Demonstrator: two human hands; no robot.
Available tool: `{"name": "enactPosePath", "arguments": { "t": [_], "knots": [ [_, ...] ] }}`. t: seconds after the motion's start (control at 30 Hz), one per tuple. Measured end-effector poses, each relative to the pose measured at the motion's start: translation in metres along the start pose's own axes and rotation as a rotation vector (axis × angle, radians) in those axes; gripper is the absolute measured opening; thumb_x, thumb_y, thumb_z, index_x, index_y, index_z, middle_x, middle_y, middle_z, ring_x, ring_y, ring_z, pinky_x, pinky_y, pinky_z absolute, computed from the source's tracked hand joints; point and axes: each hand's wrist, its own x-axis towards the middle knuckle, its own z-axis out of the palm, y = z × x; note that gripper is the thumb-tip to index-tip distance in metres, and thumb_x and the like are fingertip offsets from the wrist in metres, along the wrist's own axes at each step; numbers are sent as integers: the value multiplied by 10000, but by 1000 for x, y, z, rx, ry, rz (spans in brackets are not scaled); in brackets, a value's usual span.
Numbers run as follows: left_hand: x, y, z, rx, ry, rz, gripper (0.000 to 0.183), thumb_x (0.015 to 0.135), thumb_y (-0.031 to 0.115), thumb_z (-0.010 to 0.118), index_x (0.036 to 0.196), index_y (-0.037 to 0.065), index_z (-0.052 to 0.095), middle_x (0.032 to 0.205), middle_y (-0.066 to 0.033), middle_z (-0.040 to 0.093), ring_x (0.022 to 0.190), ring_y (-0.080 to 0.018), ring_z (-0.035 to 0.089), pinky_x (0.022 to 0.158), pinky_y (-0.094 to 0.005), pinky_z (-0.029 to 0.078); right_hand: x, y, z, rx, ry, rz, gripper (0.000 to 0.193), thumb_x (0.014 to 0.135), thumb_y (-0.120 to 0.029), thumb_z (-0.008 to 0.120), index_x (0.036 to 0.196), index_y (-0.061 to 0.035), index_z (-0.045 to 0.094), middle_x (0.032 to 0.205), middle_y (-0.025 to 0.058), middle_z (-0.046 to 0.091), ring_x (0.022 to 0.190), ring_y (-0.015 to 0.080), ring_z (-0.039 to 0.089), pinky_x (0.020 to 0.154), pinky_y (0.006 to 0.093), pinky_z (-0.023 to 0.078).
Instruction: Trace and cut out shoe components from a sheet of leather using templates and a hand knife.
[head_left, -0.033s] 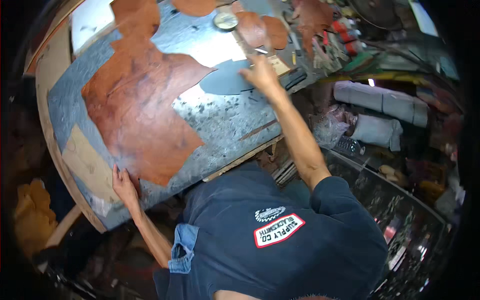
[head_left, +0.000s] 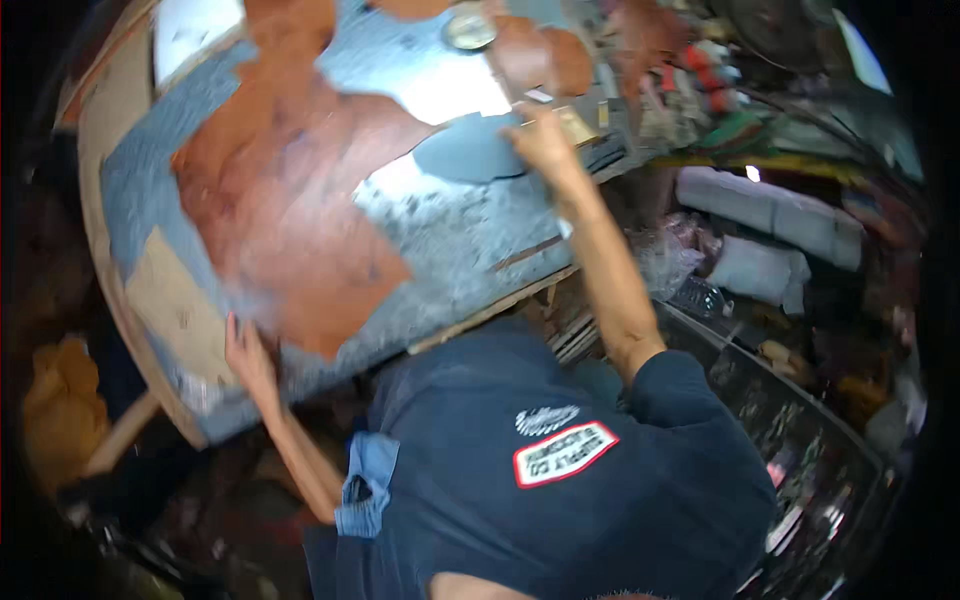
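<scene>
A large reddish-brown piece of leather [head_left: 300, 200] with an irregular outline lies flat on the grey, stained worktop [head_left: 455, 235]. My left hand [head_left: 252, 358] rests at its near left edge, fingers stretched out beside a tan board [head_left: 178, 312]. Farther right, my right hand [head_left: 548, 148] reaches over the right end of a dark blue-grey oval piece [head_left: 465, 150]. Its thumb stands apart from the forefinger, and the other fingers are blurred and partly hidden. Just beyond the fingertips is a small white object [head_left: 538, 96].
A round, pale-topped tin or dial [head_left: 470, 32] and rounded leather pieces [head_left: 568, 62] lie at the far side. Bottles with red parts [head_left: 706, 75] and clutter stand at the far right. Wrapped white rolls [head_left: 770, 210] lie right of the worktop, above a dark glass-topped case [head_left: 790, 420].
The whole view has shifted slightly and is more blurred. Both hands keep nearly the same places relative to the leather and the oval piece.
</scene>
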Motion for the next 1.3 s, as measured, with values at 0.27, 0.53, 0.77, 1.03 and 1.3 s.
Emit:
{"name": "enactPosePath", "arguments": {
  "t": [0.27,0.53,0.77,1.03,1.3],
  "knots": [
    [-24,22,52,1144,353,890,419,888,218,628,1215,-37,576,1267,-281,534,1199,-439,491,1010,-506,388,-25,28,-74,601,-177,247,231,864,-176,706,1047,-37,680,690,-22,555,557,54,476,525,197,383],
    [-70,-3,157,1257,-259,758,742,956,554,408,1511,98,224,1594,-146,70,1476,-317,-16,1184,-491,-1,-24,0,-94,556,-263,84,197,900,-89,651,1090,-46,677,804,-42,577,665,11,472,564,167,368],
    [-116,-20,161,957,-863,853,650,931,508,507,1421,89,427,1555,-158,247,1464,-296,156,1193,-475,111,-1,-89,-37,269,-533,-280,160,918,-127,590,1032,-31,649,850,-1,648,787,86,563,646,249,454],
    [-93,-6,50,1015,-73,850,337,857,204,678,1123,3,635,1267,-168,589,1275,-368,473,1067,-500,351,-4,-183,51,83,-727,-666,145,871,-66,558,983,-6,627,796,145,635,728,191,597,682,336,478],
    [-75,-3,1,922,-56,838,320,867,175,655,1143,14,636,1251,-164,593,1271,-361,477,1065,-500,338,-22,-230,102,-156,-806,-770,155,840,-100,565,950,-45,660,880,153,691,840,325,659,732,415,493]
  ]
}}
